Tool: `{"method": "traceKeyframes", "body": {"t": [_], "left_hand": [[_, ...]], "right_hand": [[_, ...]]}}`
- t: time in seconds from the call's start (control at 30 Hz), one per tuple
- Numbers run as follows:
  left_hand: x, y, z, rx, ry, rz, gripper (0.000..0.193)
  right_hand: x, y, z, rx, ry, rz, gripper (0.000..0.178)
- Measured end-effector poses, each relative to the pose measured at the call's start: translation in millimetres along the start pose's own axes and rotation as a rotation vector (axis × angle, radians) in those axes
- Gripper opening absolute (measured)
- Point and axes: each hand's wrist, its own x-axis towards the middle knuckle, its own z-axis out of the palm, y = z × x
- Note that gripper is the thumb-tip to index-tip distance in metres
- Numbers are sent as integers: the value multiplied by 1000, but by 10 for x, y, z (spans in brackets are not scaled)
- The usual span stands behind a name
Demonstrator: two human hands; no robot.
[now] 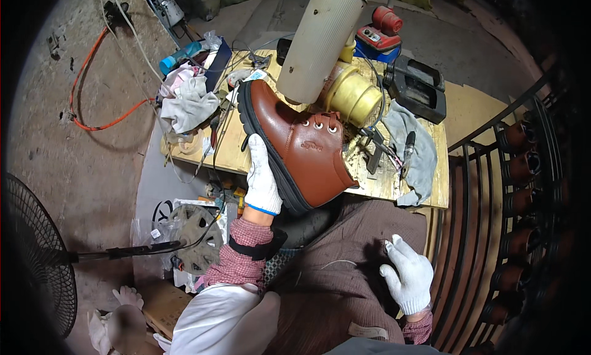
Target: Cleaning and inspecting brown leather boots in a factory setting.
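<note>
A brown leather boot (308,150) with a thick black sole and metal eyelets is held up over the near edge of a wooden workbench. My left hand (263,179), in a white knit glove, grips it by the sole, thumb along the sole's edge; the fingers behind are hidden. The toe points up and away to the left, the open shaft to the lower right. My right hand (407,275), gloved alike, is over my brown apron (332,278), fingers apart and nothing in it. Just beyond the boot stands a grey cylindrical machine housing (320,41) beside a yellow drum-shaped part (354,95).
Tools and a grey cloth (411,152) lie on the workbench (438,170)'s right side, near a black tray (418,87). White rags (188,105) lie at its left. A black rack (486,189) with several boots stands right. A fan (40,256) stands at left.
</note>
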Motion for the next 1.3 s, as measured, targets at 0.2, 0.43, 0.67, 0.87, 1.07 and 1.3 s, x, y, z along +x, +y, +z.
{"method": "traceKeyframes", "body": {"t": [0.2,0.43,0.67,0.87,1.07,1.3], "left_hand": [[137,42,-201,210,133,316,82],[479,394,335,354,237,517,88],[577,519,549,262,258,515,101],[195,411,96,269,298,440,74],[-978,-375,-354,59,-116,-147,84],[-703,-978,602,759,-830,-450,79]], "right_hand": [[-144,273,157,3,12,125,43],[-102,506,157,-29,39,128,41],[267,372,104,-32,-40,-42,43],[549,121,68,133,65,-127,66],[217,-63,-48,521,-87,-304,71],[-1122,-110,-1166,199,209,15,39]]}}
